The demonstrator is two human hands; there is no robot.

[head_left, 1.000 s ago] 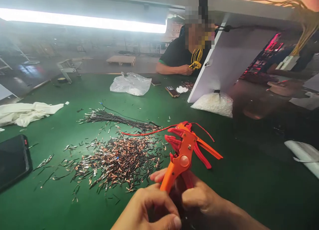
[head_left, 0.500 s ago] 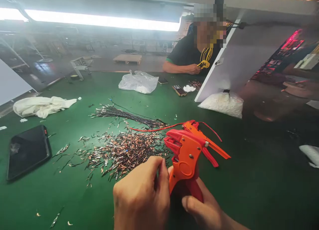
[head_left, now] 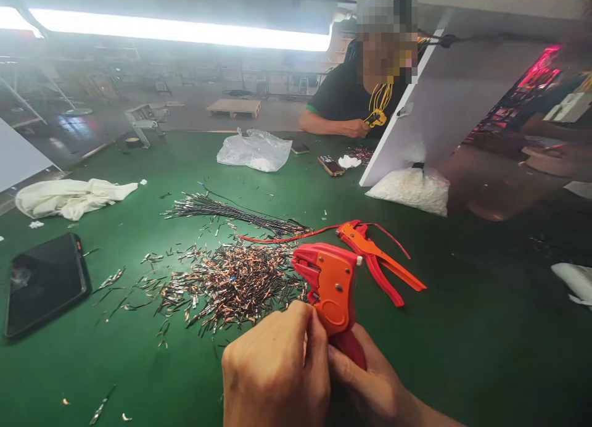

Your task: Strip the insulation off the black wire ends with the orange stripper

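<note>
My right hand (head_left: 377, 377) is wrapped round the handles of a red and orange wire stripper (head_left: 335, 285), held upright with its jaws towards the left. Close in front of its lower body, my left hand (head_left: 275, 365) is closed with thumb and forefinger pinched together; whatever lies between them is hidden. Beyond the hands is a heap of short black offcuts with copper ends (head_left: 245, 285). A bundle of black wires (head_left: 226, 212) lies behind that heap. To the right, a second wire stripper (head_left: 370, 248) rests on the table beside a thin red strip (head_left: 287, 238).
On the green table (head_left: 139, 365) a dark phone (head_left: 46, 285) lies at left, below a white cloth (head_left: 76, 195). Farther back are a clear plastic bag (head_left: 254, 150), a white-filled bag (head_left: 409, 191) and a slanted panel (head_left: 439, 106). A co-worker (head_left: 337, 100) sits opposite, holding yellow wires.
The wire stripper in my right hand has shifted left and tipped more upright, and its handles look closer together. My left hand has moved slightly right and down, still pinched.
</note>
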